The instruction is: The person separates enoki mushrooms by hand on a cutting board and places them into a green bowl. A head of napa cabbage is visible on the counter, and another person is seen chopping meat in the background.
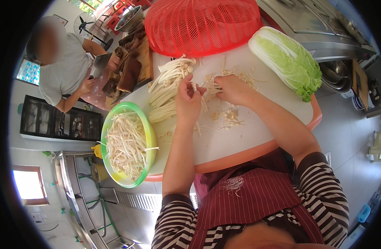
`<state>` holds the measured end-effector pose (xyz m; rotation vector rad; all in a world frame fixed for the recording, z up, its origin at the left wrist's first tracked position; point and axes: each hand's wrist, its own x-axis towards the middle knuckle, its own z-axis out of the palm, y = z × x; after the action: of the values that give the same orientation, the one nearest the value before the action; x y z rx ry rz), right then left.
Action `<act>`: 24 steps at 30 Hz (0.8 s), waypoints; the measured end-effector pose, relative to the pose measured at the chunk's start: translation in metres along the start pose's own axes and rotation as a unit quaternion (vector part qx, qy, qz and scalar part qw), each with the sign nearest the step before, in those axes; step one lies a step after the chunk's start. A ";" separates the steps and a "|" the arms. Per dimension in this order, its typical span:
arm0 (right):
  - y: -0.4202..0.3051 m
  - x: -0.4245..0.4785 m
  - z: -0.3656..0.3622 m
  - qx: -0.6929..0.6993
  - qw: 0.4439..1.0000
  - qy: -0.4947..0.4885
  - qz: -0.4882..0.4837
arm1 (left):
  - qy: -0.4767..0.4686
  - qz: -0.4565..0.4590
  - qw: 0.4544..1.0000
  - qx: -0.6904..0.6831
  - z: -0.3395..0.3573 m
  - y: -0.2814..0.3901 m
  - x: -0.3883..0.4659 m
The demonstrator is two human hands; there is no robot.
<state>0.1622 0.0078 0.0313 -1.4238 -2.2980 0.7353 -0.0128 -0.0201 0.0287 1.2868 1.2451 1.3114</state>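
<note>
My left hand (191, 96) is raised over the white tabletop with a small pale mushroom piece (195, 87) between its fingers. To its right, my right hand (232, 90) has its fingertips on thin mushroom stems (211, 87) among loose scraps. Bunches of long enoki-like mushrooms (165, 99) lie just left of my left hand. A green and yellow plastic basin (151, 137) at the table's left edge holds a heap of separated mushroom strands (125, 143). Trimmed ends (230, 119) lie nearer to me, below my right hand.
A red plastic mesh cover (203, 25) stands at the back. A napa cabbage (285, 59) lies at right. At left, a co-worker (69, 59) holds a cleaver (101, 64) beside dark meat (130, 71) on a wooden board (146, 63). A metal bowl (130, 18) is behind.
</note>
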 end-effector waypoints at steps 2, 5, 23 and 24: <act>0.003 0.002 0.002 0.028 0.999 0.019 0.000 | 0.002 -0.017 0.998 -0.064 0.001 0.003 0.000; 0.003 0.003 -0.002 0.038 0.999 0.028 0.010 | 0.011 -0.033 0.994 -0.106 -0.005 0.000 0.003; -0.003 0.004 -0.016 0.398 0.911 -0.009 0.105 | 0.003 -0.009 1.000 0.000 -0.005 -0.003 0.005; -0.004 0.003 -0.014 0.449 0.888 -0.028 0.097 | -0.003 -0.010 1.000 -0.007 -0.004 -0.002 0.004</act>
<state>0.1655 0.0128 0.0449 -1.1524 -1.4598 1.6324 -0.0174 -0.0164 0.0274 1.2654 1.2400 1.2990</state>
